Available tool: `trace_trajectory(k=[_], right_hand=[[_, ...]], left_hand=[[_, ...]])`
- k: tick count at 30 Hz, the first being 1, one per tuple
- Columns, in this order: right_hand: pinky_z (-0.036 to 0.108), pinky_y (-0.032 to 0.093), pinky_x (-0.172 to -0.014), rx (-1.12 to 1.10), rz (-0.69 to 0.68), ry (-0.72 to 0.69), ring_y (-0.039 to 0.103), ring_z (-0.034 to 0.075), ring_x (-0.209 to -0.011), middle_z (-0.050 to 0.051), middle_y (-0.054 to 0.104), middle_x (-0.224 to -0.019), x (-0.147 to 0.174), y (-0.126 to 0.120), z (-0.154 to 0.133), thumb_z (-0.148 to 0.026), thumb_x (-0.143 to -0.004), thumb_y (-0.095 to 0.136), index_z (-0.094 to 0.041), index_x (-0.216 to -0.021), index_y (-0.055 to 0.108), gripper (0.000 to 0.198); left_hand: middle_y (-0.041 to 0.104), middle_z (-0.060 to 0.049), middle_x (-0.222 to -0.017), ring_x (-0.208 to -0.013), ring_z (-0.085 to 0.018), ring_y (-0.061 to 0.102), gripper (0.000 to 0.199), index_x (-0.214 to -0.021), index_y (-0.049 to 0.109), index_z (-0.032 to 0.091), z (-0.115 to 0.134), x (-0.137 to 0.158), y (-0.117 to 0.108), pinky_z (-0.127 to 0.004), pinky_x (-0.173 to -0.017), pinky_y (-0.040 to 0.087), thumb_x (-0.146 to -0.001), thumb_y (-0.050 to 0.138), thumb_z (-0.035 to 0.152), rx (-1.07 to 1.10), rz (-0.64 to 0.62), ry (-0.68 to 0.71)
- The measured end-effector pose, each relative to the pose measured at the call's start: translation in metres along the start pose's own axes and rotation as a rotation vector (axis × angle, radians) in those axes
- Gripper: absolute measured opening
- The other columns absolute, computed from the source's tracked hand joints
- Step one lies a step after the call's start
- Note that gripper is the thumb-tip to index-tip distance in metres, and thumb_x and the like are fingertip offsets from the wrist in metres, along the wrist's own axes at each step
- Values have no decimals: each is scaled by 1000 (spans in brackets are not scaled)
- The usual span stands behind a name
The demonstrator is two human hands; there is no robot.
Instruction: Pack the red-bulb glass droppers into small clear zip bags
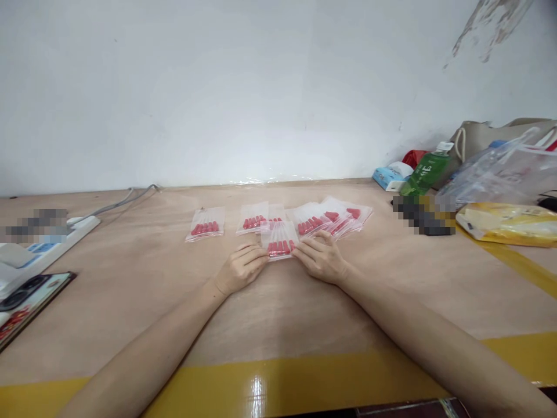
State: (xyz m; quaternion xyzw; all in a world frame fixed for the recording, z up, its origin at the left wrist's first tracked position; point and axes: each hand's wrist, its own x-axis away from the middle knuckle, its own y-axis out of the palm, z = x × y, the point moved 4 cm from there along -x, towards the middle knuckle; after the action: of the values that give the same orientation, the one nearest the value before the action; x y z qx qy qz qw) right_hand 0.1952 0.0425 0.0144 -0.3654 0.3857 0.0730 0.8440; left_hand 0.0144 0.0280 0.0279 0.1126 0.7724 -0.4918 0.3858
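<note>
Between my hands is a small clear plastic bag (279, 232) with several red-ended pieces lined up inside. My left hand (245, 264) pinches its lower left corner, fingers together. On the opposite side my right hand (321, 256) grips the lower right edge, its fingers partly covering a red end. Just behind lies another such bag (255, 218), overlapping one more that is mostly hidden. A fanned pile of similar bags (333, 216) rests beyond my right hand. Apart from these, a single bag (205, 223) lies flat to the left.
At the left are a white power strip (56, 249) with a grey cable (117, 204) and a phone (35, 302). A green bottle (426, 171), a tissue pack (391, 177), a yellow packet (507, 223) and plastic bags (500, 168) crowd the right. A white wall (243, 93) bounds the back.
</note>
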Motion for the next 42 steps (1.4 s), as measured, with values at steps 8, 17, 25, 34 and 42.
trace_trajectory(k=[8,17,25,34,42], right_hand=[[34,30,-84,-12,-67,95,50,12,-69,1,59,-66,7,1,13,-26,-88,45,-17,-67,56,25],[32,43,-78,-165,-271,191,55,20,-95,11,61,-109,-10,22,-4,-16,-84,44,-14,-114,55,31],[24,47,-65,-114,-201,410,62,17,-86,10,64,-106,-1,27,6,-8,-83,40,-13,-109,58,32],[27,46,-66,-159,-291,570,62,20,-84,13,61,-110,-51,59,37,-11,-85,37,-11,-115,52,33],[33,39,-90,-329,-323,467,50,20,-108,10,60,-111,-59,98,9,-11,-83,41,-15,-107,57,29]], left_hand=[[67,-4,-81,-74,-14,62,10,-84,58,17,-5,6,5,-30,-72,49,-84,51,11,30,-1,-61],[48,-15,-126,-122,-24,39,49,-128,37,11,-33,-7,22,-42,-101,33,-87,42,37,68,-118,-408],[42,-9,-133,-124,-24,36,46,-131,39,23,-85,13,52,-44,-101,29,-92,26,44,-66,-452,-707],[49,-11,-126,-122,-30,38,46,-122,49,20,-92,32,27,-54,-103,14,-87,38,48,-170,-466,-811],[41,-13,-132,-127,-32,28,41,-119,52,20,-125,69,-18,-51,-105,11,-82,47,37,-230,-69,-1369]])
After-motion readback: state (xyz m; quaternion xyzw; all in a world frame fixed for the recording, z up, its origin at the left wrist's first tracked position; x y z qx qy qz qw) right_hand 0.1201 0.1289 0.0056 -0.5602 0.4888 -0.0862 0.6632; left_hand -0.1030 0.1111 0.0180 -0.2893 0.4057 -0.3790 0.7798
